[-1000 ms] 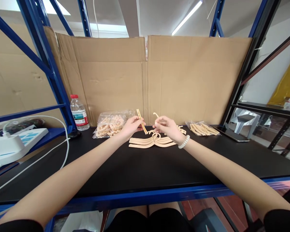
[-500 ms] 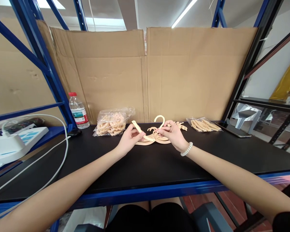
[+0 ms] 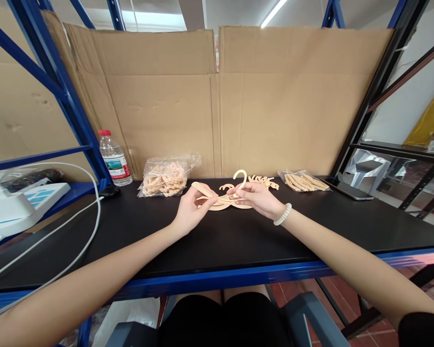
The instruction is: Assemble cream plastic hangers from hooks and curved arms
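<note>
My left hand [image 3: 192,207] pinches a cream plastic hanger arm [image 3: 202,189], which slants down toward the middle. Between the thumb and fingers of my right hand [image 3: 258,198] is a cream hook piece [image 3: 240,174], its curve upright above the fingertips. The inner ends of the two pieces are close together; my fingers partly hide whether they join. Under and behind the hands, several cream hangers [image 3: 220,206] lie on the black tabletop [image 3: 217,241]. More loose hook pieces [image 3: 265,181] lie behind my right hand.
A bag of curved cream pieces [image 3: 165,177] stands at the back left, beside a water bottle [image 3: 115,161]. A bag of long pieces [image 3: 304,181] and a phone [image 3: 349,189] lie at the right. A power strip [image 3: 32,205] with white cable is far left.
The hanger arm in my left hand has tilted flatter, and the hook in my right hand has turned slightly. The whole view has shifted a little.
</note>
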`<action>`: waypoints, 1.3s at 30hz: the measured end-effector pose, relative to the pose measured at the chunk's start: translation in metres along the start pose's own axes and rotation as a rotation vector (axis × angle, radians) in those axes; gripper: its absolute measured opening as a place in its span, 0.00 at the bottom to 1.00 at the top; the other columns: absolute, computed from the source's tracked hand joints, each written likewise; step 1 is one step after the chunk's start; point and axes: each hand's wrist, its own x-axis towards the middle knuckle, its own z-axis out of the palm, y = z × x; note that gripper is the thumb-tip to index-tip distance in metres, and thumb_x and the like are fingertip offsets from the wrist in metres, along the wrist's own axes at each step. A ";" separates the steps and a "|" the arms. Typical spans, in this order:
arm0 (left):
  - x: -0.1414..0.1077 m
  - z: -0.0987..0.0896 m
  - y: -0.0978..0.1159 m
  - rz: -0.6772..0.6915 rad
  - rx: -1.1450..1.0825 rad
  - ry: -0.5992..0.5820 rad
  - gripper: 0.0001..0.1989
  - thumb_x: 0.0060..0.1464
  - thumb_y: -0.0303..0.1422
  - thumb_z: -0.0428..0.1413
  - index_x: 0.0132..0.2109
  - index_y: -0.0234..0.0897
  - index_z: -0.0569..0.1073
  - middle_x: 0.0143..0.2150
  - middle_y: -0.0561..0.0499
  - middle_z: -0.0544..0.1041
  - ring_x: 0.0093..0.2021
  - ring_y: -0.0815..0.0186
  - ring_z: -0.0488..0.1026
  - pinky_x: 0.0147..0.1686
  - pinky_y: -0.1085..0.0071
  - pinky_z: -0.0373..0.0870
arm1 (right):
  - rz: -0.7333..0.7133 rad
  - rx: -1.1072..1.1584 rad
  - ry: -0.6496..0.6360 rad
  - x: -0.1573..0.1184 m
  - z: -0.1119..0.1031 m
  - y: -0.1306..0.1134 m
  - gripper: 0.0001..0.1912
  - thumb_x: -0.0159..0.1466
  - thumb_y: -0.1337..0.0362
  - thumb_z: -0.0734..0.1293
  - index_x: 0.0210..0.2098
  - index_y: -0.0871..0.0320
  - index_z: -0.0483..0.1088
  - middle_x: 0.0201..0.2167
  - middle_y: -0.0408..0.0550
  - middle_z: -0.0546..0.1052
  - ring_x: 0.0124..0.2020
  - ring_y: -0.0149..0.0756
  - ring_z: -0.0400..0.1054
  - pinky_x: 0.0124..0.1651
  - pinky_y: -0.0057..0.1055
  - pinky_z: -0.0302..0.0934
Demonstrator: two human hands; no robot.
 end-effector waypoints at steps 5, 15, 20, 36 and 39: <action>-0.002 0.002 -0.001 0.041 0.015 -0.004 0.12 0.52 0.35 0.62 0.40 0.38 0.67 0.37 0.50 0.75 0.39 0.64 0.77 0.40 0.65 0.76 | 0.125 0.053 -0.132 -0.001 -0.005 -0.004 0.14 0.58 0.58 0.74 0.37 0.62 0.73 0.45 0.55 0.78 0.44 0.39 0.75 0.49 0.34 0.69; -0.002 0.002 0.003 0.052 -0.004 -0.013 0.11 0.52 0.34 0.62 0.40 0.38 0.67 0.37 0.51 0.75 0.40 0.63 0.76 0.40 0.65 0.76 | 0.238 0.065 -0.112 -0.002 -0.002 -0.002 0.09 0.63 0.64 0.72 0.40 0.63 0.71 0.44 0.57 0.79 0.41 0.39 0.77 0.52 0.36 0.70; -0.002 0.001 0.001 0.082 0.014 -0.018 0.10 0.53 0.33 0.61 0.40 0.39 0.68 0.38 0.51 0.73 0.40 0.64 0.76 0.40 0.66 0.77 | 0.254 0.084 -0.056 0.000 -0.004 -0.001 0.06 0.63 0.65 0.71 0.36 0.62 0.72 0.42 0.54 0.79 0.44 0.38 0.75 0.53 0.36 0.69; -0.005 0.005 0.006 0.136 0.085 -0.053 0.09 0.54 0.34 0.61 0.39 0.37 0.69 0.37 0.51 0.72 0.38 0.65 0.76 0.37 0.68 0.78 | 0.325 0.172 -0.100 -0.003 0.001 -0.004 0.04 0.65 0.69 0.69 0.37 0.65 0.72 0.42 0.58 0.79 0.42 0.42 0.77 0.55 0.41 0.68; -0.005 0.005 0.005 0.144 0.086 -0.051 0.08 0.55 0.33 0.60 0.39 0.37 0.69 0.37 0.51 0.72 0.38 0.65 0.76 0.38 0.67 0.78 | 0.334 0.179 -0.094 -0.002 0.001 -0.006 0.03 0.65 0.70 0.68 0.38 0.66 0.72 0.43 0.59 0.79 0.42 0.42 0.77 0.55 0.42 0.67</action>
